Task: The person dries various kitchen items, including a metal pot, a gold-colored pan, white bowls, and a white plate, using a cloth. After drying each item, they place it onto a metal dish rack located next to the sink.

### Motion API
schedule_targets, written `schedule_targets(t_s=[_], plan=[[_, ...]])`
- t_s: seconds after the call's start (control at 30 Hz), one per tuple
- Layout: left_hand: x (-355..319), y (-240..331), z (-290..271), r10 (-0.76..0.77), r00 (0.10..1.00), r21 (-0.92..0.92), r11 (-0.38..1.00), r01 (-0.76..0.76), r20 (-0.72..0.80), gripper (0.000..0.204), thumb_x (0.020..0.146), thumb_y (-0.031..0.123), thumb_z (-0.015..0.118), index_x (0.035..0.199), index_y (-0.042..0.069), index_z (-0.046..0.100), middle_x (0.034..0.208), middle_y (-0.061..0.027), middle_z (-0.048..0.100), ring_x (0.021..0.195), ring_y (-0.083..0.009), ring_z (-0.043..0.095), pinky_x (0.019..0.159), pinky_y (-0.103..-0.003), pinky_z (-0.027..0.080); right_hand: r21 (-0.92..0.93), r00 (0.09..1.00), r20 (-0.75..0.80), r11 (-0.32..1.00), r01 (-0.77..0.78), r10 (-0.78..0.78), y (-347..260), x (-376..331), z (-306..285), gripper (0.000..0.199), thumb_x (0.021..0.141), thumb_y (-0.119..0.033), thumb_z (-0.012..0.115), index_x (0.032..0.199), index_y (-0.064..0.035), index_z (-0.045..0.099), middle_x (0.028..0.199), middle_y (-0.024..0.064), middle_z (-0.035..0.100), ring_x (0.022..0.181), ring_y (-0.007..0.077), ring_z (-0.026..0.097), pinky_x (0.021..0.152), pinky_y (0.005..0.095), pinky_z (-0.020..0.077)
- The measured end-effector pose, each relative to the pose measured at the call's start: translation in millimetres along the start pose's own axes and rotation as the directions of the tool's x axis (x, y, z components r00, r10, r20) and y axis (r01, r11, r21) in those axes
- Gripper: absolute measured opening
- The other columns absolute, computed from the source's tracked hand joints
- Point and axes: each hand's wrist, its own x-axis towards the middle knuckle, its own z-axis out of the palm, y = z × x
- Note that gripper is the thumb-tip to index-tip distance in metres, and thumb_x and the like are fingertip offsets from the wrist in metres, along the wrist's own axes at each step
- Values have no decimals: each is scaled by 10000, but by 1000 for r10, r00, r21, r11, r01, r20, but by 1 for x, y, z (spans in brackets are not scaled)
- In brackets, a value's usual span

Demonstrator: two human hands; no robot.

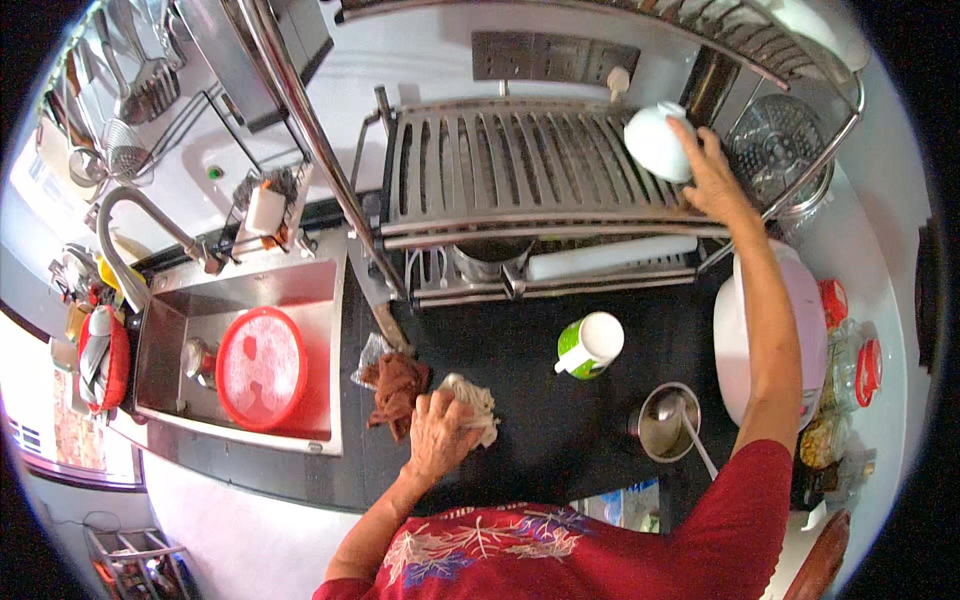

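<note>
My right arm reaches far up to the slatted metal rack point(520, 165). There my right hand point(722, 185) grips a white bowl point(655, 143), turned upside down at the rack's right end; whether it rests on the slats I cannot tell. Down on the black counter, my left hand point(440, 432) is closed over a crumpled beige cloth point(478, 405). A brown cloth point(398, 392) lies bunched just left of that hand. Between the two arms stands a green and white mug point(592, 345). Nearer my right elbow is a steel pot point(655, 440) with a spoon point(690, 435) in it.
At the left is a steel sink point(325, 400) holding a red basin point(303, 370) with foamy water, under a curved tap point(120, 230). A pale rounded appliance point(740, 330) and several jars point(845, 370) stand at the right. An upper rack point(560, 15) overhangs the lower one.
</note>
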Motion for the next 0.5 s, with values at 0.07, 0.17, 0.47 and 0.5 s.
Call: schedule_targets(t_s=[0.07,0.17,0.47,0.5], plan=[[0,2,-1,16,1000,-22,1000,-15,16,397,610,203,775,945,133,575,1031,-93,497,906,-309,472,743,-418,426,-27,995,-74,997,69,-71,-12,-16,-20,859,700,76,601,1429,-254,290,1360,294,306,1200,437,427,1006,390,382],[-6,1,-2,-26,998,-25,999,27,58,462,640,219,765,1038,103,562,1099,-106,503,963,-322,475,780,-416,423,54,975,-84,976,212,-207,-90,-46,-52,514,748,32,578,1246,-60,490,1146,187,497,1048,351,523,915,398,429],[1,-22,-44,-126,967,223,959,176,-221,677,590,178,768,1230,202,548,1369,-131,370,1204,-356,365,1008,-479,301,472,870,239,835,284,-431,-287,-180,83,342,772,-240,659,1078,-108,580,1028,141,486,962,290,517,705,409,488],[-1,-31,-40,-97,976,225,964,141,-193,618,610,164,752,1199,203,567,1353,-120,389,1196,-348,380,994,-472,315,462,901,237,858,226,-364,-307,-192,105,367,760,-254,670,1088,-115,580,1092,150,472,1031,304,491,734,447,475]])
